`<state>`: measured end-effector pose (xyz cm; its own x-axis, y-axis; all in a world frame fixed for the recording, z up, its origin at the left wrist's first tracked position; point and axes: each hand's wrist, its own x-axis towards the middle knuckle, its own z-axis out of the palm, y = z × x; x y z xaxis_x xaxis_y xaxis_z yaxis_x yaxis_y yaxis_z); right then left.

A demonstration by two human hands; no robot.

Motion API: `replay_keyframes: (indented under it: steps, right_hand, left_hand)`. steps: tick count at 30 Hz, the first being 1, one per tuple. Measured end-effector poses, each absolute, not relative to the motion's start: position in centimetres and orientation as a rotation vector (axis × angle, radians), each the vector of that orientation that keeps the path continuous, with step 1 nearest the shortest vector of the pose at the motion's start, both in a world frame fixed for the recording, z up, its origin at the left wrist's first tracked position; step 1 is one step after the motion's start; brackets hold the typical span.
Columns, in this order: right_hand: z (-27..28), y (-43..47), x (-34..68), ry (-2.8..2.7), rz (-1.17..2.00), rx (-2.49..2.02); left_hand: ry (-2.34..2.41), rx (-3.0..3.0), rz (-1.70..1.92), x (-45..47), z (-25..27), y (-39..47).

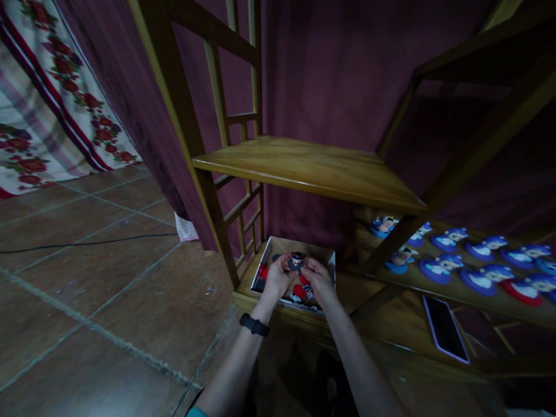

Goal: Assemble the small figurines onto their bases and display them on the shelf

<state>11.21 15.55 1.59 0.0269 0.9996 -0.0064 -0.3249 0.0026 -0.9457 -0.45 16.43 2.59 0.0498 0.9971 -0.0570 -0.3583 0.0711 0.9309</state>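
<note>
Both hands hold a small black figurine (296,262) with a red-trimmed head, over an open cardboard box (329,255). My left hand (278,277) pinches it from the left, and my right hand (317,276) grips its right side. Inside the box, below the hands, lie red, black and white figurines (299,292). Another red piece (263,270) shows at the box's left, partly behind my left hand. The box rests on the low wooden shelf.
A wooden shelf board (304,165) juts out above the box, with a slanted post to its right. Blue and white figurines (486,247) stand in rows at the right. A phone (445,329) lies on the lower board. A cable (87,244) crosses the tiled floor.
</note>
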Motion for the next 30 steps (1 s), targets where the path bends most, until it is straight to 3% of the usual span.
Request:
replay_keyframes:
  steps: [12, 30]
  right_hand:
    - [1.3, 15.9, 11.4, -0.827, 1.394, -0.990]
    - [3.3, 14.3, 11.5, -0.870, 1.329, -1.000]
  left_hand:
    - [1.013, 1.050, 1.194, -1.2, 0.7, 17.3]
    - [0.669, 0.547, 1.085, -1.9, 3.0, 16.1]
